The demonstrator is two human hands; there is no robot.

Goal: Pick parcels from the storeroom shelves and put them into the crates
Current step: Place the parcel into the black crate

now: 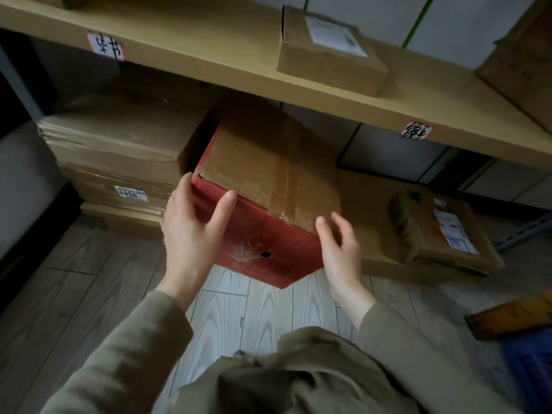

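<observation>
A red cardboard parcel [257,186] with a brown taped top sticks out from the lower shelf [385,264], its front corner hanging over the floor. My left hand [191,231] is at its left front corner, thumb on the red front face and fingers along the left side. My right hand [340,252] is at the right front corner with its fingers relaxed and slightly spread, close to or just touching the box. The far side of the parcel lies in shadow under the upper shelf [209,55].
Stacked brown boxes [116,150] sit left of the red parcel. A small labelled parcel [442,231] lies to the right on the lower shelf. Another taped box [325,52] rests on the upper shelf. A blue crate [528,366] with an orange item shows at the right edge.
</observation>
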